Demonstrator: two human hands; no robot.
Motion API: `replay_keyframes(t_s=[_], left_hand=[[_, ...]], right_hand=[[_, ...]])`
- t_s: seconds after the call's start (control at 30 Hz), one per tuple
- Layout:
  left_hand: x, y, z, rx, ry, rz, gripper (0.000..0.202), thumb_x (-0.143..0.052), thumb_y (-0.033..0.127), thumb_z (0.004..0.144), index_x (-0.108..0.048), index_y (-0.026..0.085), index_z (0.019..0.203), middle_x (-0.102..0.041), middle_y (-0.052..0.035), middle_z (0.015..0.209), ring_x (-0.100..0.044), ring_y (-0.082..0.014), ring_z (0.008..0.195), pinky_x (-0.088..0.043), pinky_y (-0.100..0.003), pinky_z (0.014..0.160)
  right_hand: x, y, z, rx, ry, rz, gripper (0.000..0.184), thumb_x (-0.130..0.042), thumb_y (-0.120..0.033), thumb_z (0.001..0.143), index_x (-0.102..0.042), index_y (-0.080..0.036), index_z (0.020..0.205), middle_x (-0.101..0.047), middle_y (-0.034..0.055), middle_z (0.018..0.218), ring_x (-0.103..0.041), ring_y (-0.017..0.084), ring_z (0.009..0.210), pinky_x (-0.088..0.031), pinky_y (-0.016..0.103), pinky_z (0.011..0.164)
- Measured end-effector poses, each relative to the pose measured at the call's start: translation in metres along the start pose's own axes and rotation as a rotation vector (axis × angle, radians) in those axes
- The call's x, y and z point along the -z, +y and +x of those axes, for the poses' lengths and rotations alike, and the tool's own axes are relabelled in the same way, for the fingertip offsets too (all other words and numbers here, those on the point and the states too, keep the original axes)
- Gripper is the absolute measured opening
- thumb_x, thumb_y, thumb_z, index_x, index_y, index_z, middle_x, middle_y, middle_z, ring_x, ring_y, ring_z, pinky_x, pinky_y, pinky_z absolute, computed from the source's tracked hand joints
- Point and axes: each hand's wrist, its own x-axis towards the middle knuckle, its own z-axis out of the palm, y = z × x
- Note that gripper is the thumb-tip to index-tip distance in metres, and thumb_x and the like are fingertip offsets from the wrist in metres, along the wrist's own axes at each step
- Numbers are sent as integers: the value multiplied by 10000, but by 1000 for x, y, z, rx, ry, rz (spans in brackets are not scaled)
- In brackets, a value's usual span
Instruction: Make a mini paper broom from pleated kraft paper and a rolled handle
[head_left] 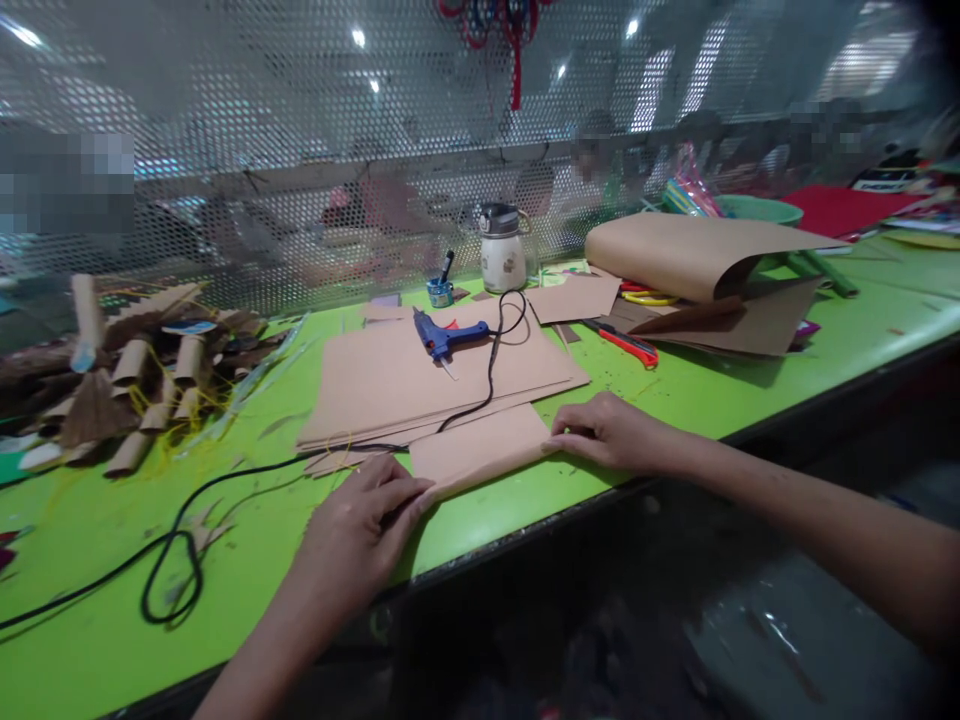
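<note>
A small folded piece of brown kraft paper (480, 447) lies near the front edge of the green table (675, 390). My left hand (360, 535) rests at its near-left end, fingers together and pressing down on it. At the paper's right end my right hand (607, 432) pinches its edge with curled fingers. Just behind it lies a stack of larger brown paper sheets (390, 385) with a blue glue gun (444, 337) resting on top. The glue gun's black cord (172, 545) runs across the stack and loops off to the left.
A pile of rolled brown paper pieces with yellow string (127, 380) sits at the left. Behind the stack stand a white jar (502, 250) and a small blue pot (440, 292). A red utility knife (626, 343) and a large curled brown sheet (697, 260) lie right. A perforated metal screen (300, 150) backs the table.
</note>
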Motion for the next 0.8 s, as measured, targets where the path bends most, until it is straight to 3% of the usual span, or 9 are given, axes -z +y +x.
replay_keyframes(t_s=[0.17,0.23,0.3,0.4,0.5,0.6,0.8], left_hand=[[1,-2,0,-37,10,-3,246,-512,368,907,-713,226,913,-585,-35,809,-572,-150,729,-437,-253,624],[1,-3,0,-48,12,-5,245,-515,371,905,-715,228,913,-587,-33,805,-573,-149,723,-436,-251,619],[0,-5,0,-51,15,-6,250,-514,375,905,-716,230,920,-591,-34,812,-575,-150,723,-436,-252,616],[-1,-6,1,-51,26,-6,251,-518,381,902,-718,230,924,-598,-37,822,-581,-154,737,-442,-252,626],[-1,-5,2,-46,17,-9,254,-515,380,902,-718,228,911,-603,-37,819,-586,-154,744,-448,-248,633],[0,-3,2,-37,6,-7,262,-505,378,906,-719,228,894,-607,-37,811,-588,-153,739,-449,-247,634],[1,-2,0,-12,3,-2,274,-501,382,907,-725,226,897,-610,-41,812,-586,-162,747,-444,-260,638]], right_hand=[[21,14,-12,-109,115,0,338,-569,-371,887,-632,-147,642,-539,-17,504,-439,95,457,-306,230,492],[27,16,-15,-105,139,25,262,-601,-341,868,-651,-139,709,-597,15,613,-514,120,555,-374,237,549],[27,14,-15,-26,73,27,189,-637,-317,846,-672,-131,852,-633,63,791,-565,163,726,-432,274,662],[16,7,-10,47,-6,19,127,-638,-249,843,-648,-133,895,-600,82,887,-545,190,849,-441,316,755],[5,3,-6,48,23,-2,91,-561,-147,868,-589,-142,781,-559,61,812,-511,179,803,-424,300,719],[5,3,-6,18,6,-48,100,-519,-133,880,-547,-154,785,-550,57,800,-481,170,748,-403,284,672],[25,-4,-16,-136,-190,-58,106,-476,-193,922,-522,-174,829,-558,6,673,-472,129,576,-310,239,539]])
